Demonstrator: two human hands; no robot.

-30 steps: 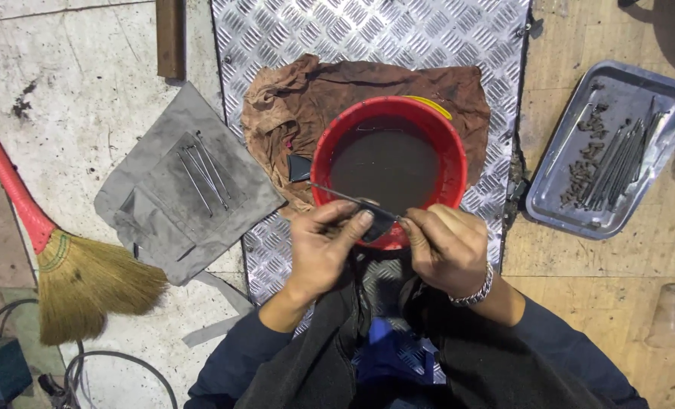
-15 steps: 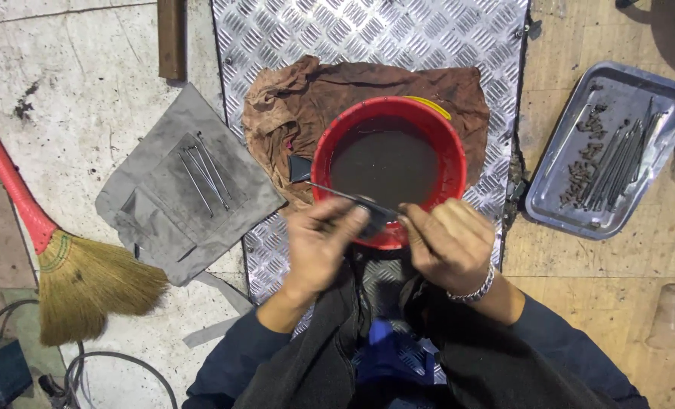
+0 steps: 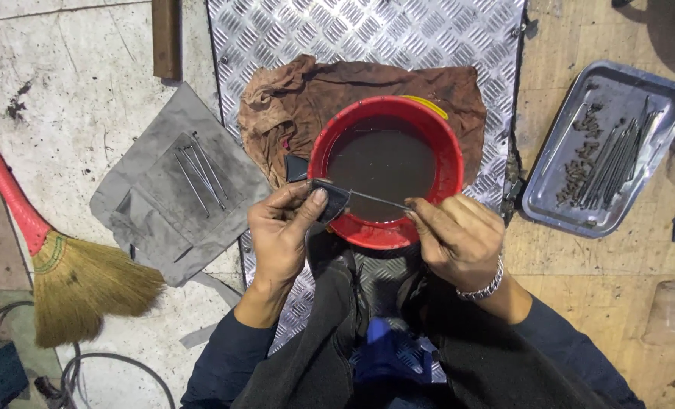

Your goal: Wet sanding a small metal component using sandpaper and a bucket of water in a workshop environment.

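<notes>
My left hand [image 3: 284, 227] pinches a small dark piece of abrasive cloth [image 3: 331, 198] folded around a thin metal rod [image 3: 379, 200]. My right hand [image 3: 459, 238], with a beaded bracelet at the wrist, holds the rod's other end. The rod lies across the near rim of a red bowl [image 3: 387, 235] filled with dark liquid. The bowl stands on a brown rag [image 3: 277, 98] on a checker-plate metal sheet [image 3: 368, 30].
A grey cloth [image 3: 171, 189] at left carries several thin rods [image 3: 201, 170]. A metal tray [image 3: 606, 148] at right holds more rods and small parts. A broom [image 3: 65, 280] lies at far left, cables at the bottom left, a clear cup [image 3: 674, 314] at right.
My left hand has slid left along the rod with the dark cloth, away from my right hand. The right hand has stayed in place.
</notes>
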